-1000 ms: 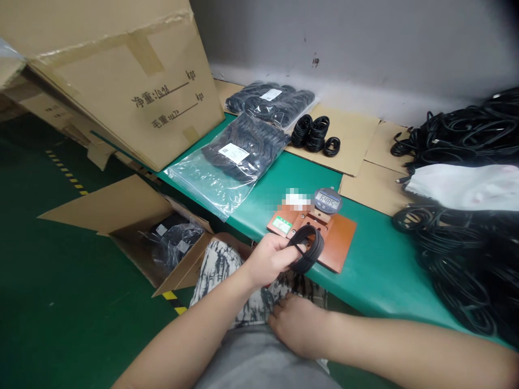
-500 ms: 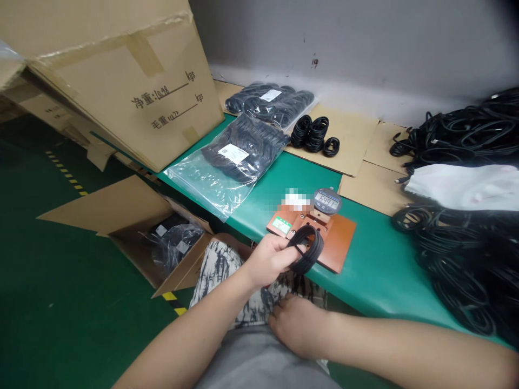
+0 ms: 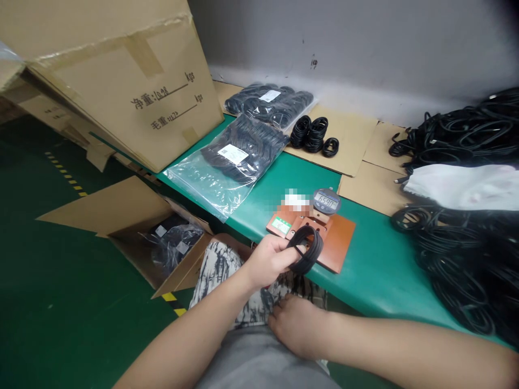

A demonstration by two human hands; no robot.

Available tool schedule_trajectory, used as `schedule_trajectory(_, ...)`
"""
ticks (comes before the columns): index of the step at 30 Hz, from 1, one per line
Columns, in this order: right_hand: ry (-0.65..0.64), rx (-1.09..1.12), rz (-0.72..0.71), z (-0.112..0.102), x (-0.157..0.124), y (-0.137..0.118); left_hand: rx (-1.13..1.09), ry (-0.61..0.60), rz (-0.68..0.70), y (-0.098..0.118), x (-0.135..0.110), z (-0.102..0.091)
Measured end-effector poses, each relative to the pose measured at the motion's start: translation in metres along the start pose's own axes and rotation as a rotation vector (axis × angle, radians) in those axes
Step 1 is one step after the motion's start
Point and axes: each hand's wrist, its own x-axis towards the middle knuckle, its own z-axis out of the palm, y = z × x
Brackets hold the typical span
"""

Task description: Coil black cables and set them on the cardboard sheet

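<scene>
My left hand (image 3: 271, 262) pinches a black coiled cable (image 3: 308, 251) at its left side, with thumb and fingers round the loops. The coil stands on edge at the front of an orange-brown measuring fixture (image 3: 339, 243) and hides part of it. Fixed at the fixture's back is a round digital gauge (image 3: 326, 201), its display lit with digits like 6590. Low over my lap, close to my body, rests my right hand (image 3: 298, 324). Its fingers are curled under, and whatever they hold, if anything, is hidden.
Clear bags of coiled cables (image 3: 247, 151) lie behind, near several small coils (image 3: 314, 134) on cardboard. Loose black cables (image 3: 458, 259) heap at the right under a white cloth (image 3: 464, 186). A large carton (image 3: 133, 92) stands left; an open box (image 3: 162, 270) sits below the green table edge.
The gauge's displayed digits have changed, from about 6491 to about 6590. Both hands and the coiled cable stay in nearly the same place.
</scene>
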Motion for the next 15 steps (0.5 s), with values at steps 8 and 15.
schedule_trajectory(8,0.004,0.001,0.000,0.0007,-0.0002,0.0013,-0.012,0.004,-0.020,0.0009,0.0008,0.0004)
schedule_trajectory(15,-0.012,-0.001,-0.001,0.0004,-0.0003,0.0001,-0.014,-0.009,-0.012,-0.0011,0.0005,-0.0011)
